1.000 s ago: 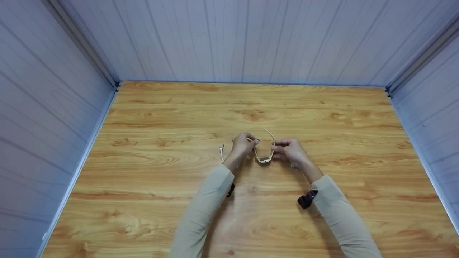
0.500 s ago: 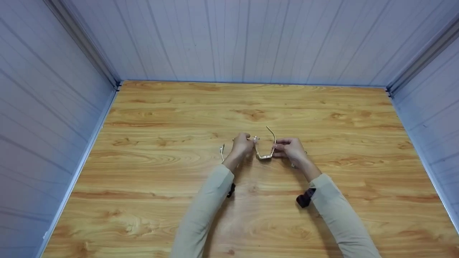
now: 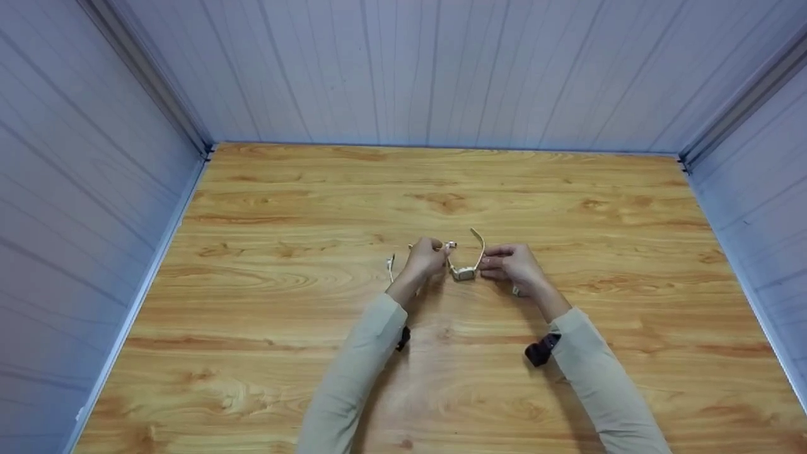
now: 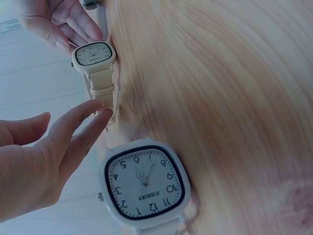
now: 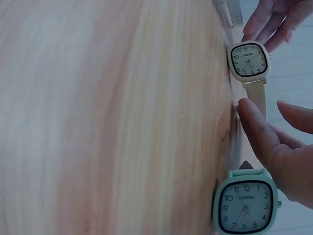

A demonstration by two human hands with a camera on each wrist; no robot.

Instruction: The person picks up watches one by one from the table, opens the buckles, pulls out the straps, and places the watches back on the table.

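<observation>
A cream wristwatch [image 3: 464, 273] stands on its side between the hands, its two strap halves curving away from its square case. My left hand [image 3: 427, 257] has its straight fingers at the buckle half, with the thumb held apart in the left wrist view. From the other side, the straight fingers of my right hand [image 3: 514, 263] touch the free strap half, that thumb apart too. A white watch [image 4: 145, 183] stands below the left hand, partly hidden by it in the head view. Close under the right hand is a mint green watch [image 5: 246, 206], mostly covered in the head view.
The watches stand on a wood-grain table [image 3: 441, 391]. Pale panel walls [image 3: 403, 69] rise at its back and both sides. A dark device [image 3: 541, 350] is worn at the right wrist.
The left thumb and fingers have come off the buckle end. The cream watch has tilted, so its face shows towards the head camera, and its case sits slightly farther back.
</observation>
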